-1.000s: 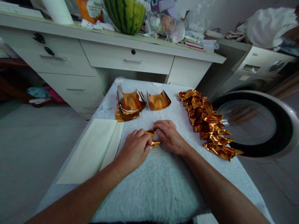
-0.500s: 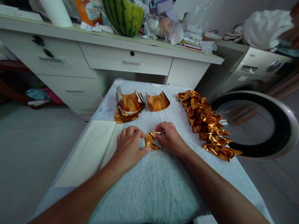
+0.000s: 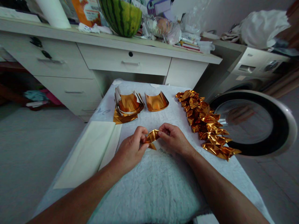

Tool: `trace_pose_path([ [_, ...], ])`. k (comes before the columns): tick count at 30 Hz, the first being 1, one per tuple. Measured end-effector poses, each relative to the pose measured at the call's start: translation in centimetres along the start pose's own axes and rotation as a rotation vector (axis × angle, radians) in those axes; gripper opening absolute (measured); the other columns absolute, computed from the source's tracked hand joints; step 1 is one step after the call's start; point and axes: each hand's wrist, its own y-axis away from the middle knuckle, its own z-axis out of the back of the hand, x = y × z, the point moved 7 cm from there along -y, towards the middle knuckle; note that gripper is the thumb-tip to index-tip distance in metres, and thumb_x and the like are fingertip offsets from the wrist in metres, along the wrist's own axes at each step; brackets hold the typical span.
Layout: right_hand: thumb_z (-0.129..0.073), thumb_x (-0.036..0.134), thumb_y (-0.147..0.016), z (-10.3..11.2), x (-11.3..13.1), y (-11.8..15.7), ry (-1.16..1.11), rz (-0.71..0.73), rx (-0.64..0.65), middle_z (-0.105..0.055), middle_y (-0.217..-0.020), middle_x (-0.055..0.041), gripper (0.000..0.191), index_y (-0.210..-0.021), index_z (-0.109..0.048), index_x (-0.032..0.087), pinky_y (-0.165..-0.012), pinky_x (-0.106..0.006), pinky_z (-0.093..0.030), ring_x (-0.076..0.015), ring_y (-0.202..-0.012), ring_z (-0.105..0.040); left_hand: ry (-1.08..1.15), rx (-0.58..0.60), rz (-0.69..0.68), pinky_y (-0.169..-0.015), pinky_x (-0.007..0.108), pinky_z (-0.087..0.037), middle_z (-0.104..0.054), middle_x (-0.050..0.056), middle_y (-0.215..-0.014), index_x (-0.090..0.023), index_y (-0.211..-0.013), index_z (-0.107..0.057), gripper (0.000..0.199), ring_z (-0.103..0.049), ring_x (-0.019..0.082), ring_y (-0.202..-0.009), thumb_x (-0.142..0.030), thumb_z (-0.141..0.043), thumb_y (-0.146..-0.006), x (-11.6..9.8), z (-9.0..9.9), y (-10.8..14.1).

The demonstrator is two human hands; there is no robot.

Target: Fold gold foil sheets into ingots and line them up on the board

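A small piece of gold foil paper (image 3: 153, 136) is pinched between my two hands over the cloth-covered table (image 3: 149, 186). My left hand (image 3: 132, 146) has its thumb and fingers closed on the left end of the piece. On its right end, the thumb and fingers of my right hand (image 3: 173, 138) are closed. The lower part of the piece shows a pale side. Beyond my hands lie a curled stack of gold sheets (image 3: 129, 104) and, beside it, a separate curved gold sheet (image 3: 157, 102). Several folded gold pieces (image 3: 205, 119) form a row at the right.
White paper sheets (image 3: 85, 152) lie at the table's left side. Behind the table stands a white desk (image 3: 123, 63) bearing a cut watermelon (image 3: 121, 18) and plastic bags. The round open door (image 3: 252, 123) of a washing machine (image 3: 254, 67) reaches the table's right edge.
The gold piece has been raised and tilted between my fingers. My left fingers, spread beside it before, have closed on its left end. The view has shifted slightly.
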Motion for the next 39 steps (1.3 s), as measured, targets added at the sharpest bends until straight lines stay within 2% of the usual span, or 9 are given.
trace_pose_path([
  [4,-0.06,0.027,-0.081,-0.3,-0.4,0.2,-0.254,-0.038,0.01,-0.052,-0.07,0.0046,0.011,-0.086,-0.051,0.021,-0.055,-0.022,-0.038,-0.0105,-0.061,-0.049,0.28,-0.113,0.077,-0.067,0.027,-0.048,-0.055,-0.003,-0.087,-0.025,-0.104,-0.044,0.021,-0.062,0.014,-0.077,-0.021,-0.052,-0.085,0.5,1.1,-0.3],
  [6,-0.062,0.027,-0.08,-0.4,-0.2,0.4,-0.301,-0.02,0.018,-0.051,-0.07,0.0058,0.017,-0.089,-0.048,0.022,-0.054,-0.021,-0.037,-0.0101,-0.06,-0.048,0.316,-0.145,0.096,-0.064,0.026,-0.047,-0.056,-0.003,-0.086,-0.024,-0.098,-0.047,0.012,-0.061,0.013,-0.074,-0.022,-0.051,-0.086,0.7,1.5,-0.5],
  [8,-0.062,0.026,-0.08,-0.6,0.1,0.6,-0.265,0.006,0.035,-0.05,-0.07,0.0058,0.016,-0.085,-0.047,0.022,-0.054,-0.021,-0.037,-0.0097,-0.061,-0.047,0.253,-0.158,0.093,-0.064,0.027,-0.047,-0.058,-0.002,-0.083,-0.022,-0.091,-0.052,0.004,-0.06,0.014,-0.072,-0.023,-0.051,-0.087,0.6,1.9,-0.6],
  [11,-0.06,0.024,-0.082,-0.7,0.4,0.8,-0.144,0.018,0.072,-0.051,-0.069,0.0044,0.011,-0.078,-0.05,0.02,-0.055,-0.021,-0.037,-0.0095,-0.062,-0.046,0.089,-0.186,0.047,-0.074,0.03,-0.048,-0.063,0.0,-0.086,-0.021,-0.086,-0.059,0.009,-0.061,0.016,-0.081,-0.022,-0.05,-0.088,0.2,2.5,-0.7],
  [19,-0.059,0.016,-0.081,-0.8,1.0,1.1,0.037,0.031,0.112,-0.058,-0.069,0.0041,0.004,-0.078,-0.058,0.018,-0.055,-0.022,-0.035,-0.009,-0.059,-0.048,-0.095,-0.224,-0.102,-0.085,0.032,-0.049,-0.066,0.002,-0.098,-0.021,-0.094,-0.065,0.016,-0.062,0.018,-0.095,-0.018,-0.05,-0.09,-1.1,2.6,-0.5],
  [24,-0.058,0.018,-0.085,-0.9,1.0,1.4,0.021,0.065,0.163,-0.058,-0.072,0.0035,0.004,-0.086,-0.063,0.018,-0.057,-0.021,-0.037,-0.0089,-0.061,-0.049,-0.194,-0.244,-0.171,-0.085,0.032,-0.05,-0.063,0.003,-0.101,-0.019,-0.099,-0.066,0.018,-0.062,0.018,-0.094,-0.015,-0.052,-0.09,-1.2,2.4,-0.5],
  [27,-0.059,0.018,-0.086,-1.0,1.0,1.5,0.073,0.094,0.165,-0.057,-0.07,0.0037,0.004,-0.088,-0.063,0.018,-0.06,-0.022,-0.037,-0.0092,-0.062,-0.049,-0.242,-0.216,-0.193,-0.087,0.033,-0.051,-0.062,0.004,-0.103,-0.018,-0.104,-0.066,0.022,-0.061,0.019,-0.098,-0.011,-0.051,-0.089,-0.9,1.8,-0.7],
  [32,-0.061,0.008,-0.081,-1.4,1.5,1.4,0.355,0.176,0.113,-0.058,-0.069,0.0029,0.01,-0.081,-0.061,0.018,-0.067,-0.025,-0.036,-0.0114,-0.066,-0.049,-0.349,-0.095,-0.166,-0.09,0.038,-0.05,-0.061,0.006,-0.104,-0.019,-0.107,-0.066,0.027,-0.059,0.022,-0.099,-0.008,-0.053,-0.087,-0.1,0.3,-1.0],
  [39,-0.063,0.007,-0.081,-1.7,1.8,1.4,0.474,0.253,0.113,-0.057,-0.079,-0.001,0.011,-0.08,-0.062,0.018,-0.076,-0.029,-0.037,-0.0149,-0.078,-0.051,-0.44,-0.149,-0.209,-0.09,0.042,-0.048,-0.058,0.007,-0.105,-0.019,-0.1,-0.062,0.02,-0.054,0.025,-0.101,-0.007,-0.057,-0.084,-0.8,0.7,-0.8],
])
